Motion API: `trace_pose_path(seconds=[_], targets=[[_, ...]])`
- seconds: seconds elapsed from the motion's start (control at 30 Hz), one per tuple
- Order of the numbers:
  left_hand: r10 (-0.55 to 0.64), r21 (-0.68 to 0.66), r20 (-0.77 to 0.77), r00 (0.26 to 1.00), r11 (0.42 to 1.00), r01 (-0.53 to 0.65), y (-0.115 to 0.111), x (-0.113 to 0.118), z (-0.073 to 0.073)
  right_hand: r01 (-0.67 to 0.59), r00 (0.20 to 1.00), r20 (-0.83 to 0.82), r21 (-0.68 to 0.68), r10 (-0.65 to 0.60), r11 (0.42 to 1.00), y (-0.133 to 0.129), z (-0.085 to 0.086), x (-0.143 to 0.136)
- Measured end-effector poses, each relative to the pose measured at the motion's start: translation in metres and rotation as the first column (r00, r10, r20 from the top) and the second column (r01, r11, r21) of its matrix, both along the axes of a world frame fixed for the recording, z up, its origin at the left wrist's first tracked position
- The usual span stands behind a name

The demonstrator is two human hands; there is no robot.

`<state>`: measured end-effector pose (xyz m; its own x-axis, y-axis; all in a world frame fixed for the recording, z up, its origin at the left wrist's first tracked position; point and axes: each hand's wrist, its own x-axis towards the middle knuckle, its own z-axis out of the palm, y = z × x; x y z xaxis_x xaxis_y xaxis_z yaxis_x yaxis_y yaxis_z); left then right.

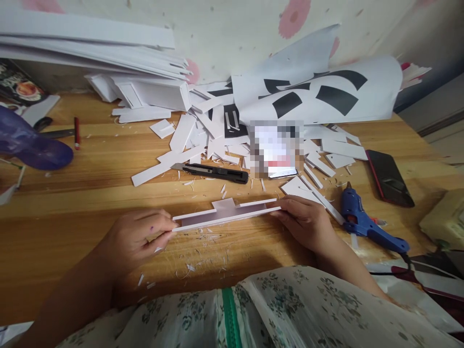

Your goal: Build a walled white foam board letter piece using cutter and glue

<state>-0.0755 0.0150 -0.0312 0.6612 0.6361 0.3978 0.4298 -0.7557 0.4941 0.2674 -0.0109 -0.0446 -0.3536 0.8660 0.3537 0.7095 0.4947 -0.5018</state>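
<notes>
Between my two hands is a long, narrow white foam-board channel (224, 220) with two parallel walls and a small tab standing up on its far side. My left hand (139, 237) pinches its left end between thumb and fingers. At the right end, the fingers of my right hand (304, 220) are closed on the piece, partly hidden behind it. Just beyond the channel lies a black utility knife (217, 173) with its blade out, pointing left. A blue hot glue gun (371, 222) rests to the right of my right hand.
White offcuts (184, 133) cover the middle back, with a pixelated lit screen (271, 150) among them. A dark phone (389, 176) lies far right. Stacked white boards (90, 46) and a patterned paper sheet (377, 92) stand against the wall. A purple object (32, 140) sits left.
</notes>
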Motion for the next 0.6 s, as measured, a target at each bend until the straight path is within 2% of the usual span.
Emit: trace_pose_path(seconds=[0.2, 0.43, 0.6], targets=[[-0.016, 0.013, 0.018, 1.000, 1.000, 0.016, 0.0009, 0.0025, 0.0043, -0.003, 1.000, -0.018, -0.011, 0.003, 1.000, -0.0009, 0.0013, -0.0009], [0.029, -0.084, 0.005, 1.000, 0.996, -0.029, -0.0041, -0.0007, 0.0012, -0.007, 1.000, -0.027, -0.034, 0.006, 0.999, 0.0001, 0.0013, -0.0013], [0.008, -0.048, -0.003, 1.000, 0.999, -0.009, -0.0028, 0.0001, 0.0042, 0.006, 1.000, -0.002, -0.034, -0.006, 0.999, -0.0007, 0.0026, -0.0015]])
